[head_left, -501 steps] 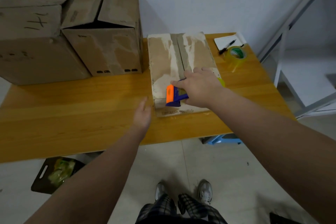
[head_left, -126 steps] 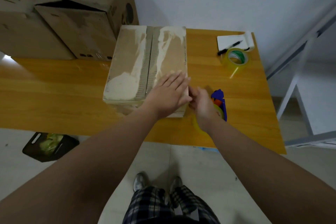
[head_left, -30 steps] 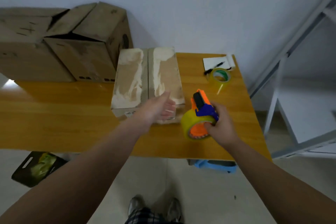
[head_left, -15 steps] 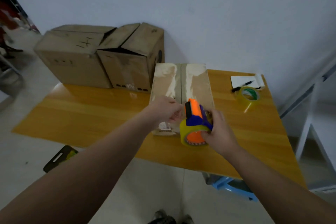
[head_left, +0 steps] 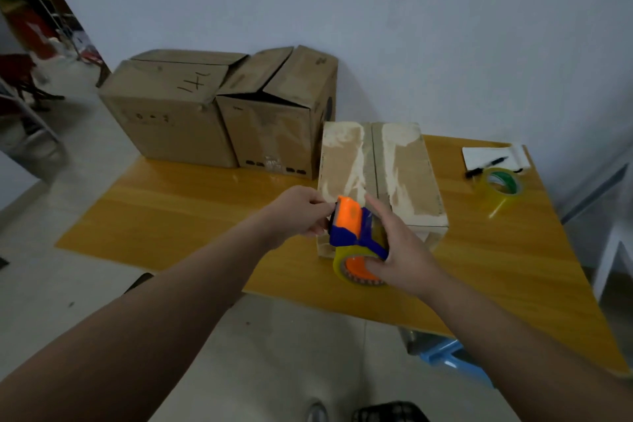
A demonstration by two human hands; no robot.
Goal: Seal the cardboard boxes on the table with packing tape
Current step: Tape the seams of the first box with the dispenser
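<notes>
Left hand [head_left: 298, 212] now off flat brown cardboard box [head_left: 404, 175], pinches front of orange-blue tape dispenser [head_left: 352, 233], maybe tape end. Right hand [head_left: 400, 250] grips it. Taping likely starts soon.

The right hand [head_left: 399, 252] grips the tape dispenser [head_left: 352, 229] from its right side. The left hand [head_left: 299, 214], fingers curled, pinches at the dispenser's left edge.

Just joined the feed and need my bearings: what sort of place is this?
Probably a packing or storage room: worn cardboard boxes on a wooden table against a blank wall, a metal shelving frame at the right, and the right hand holding a tape dispenser.
</notes>
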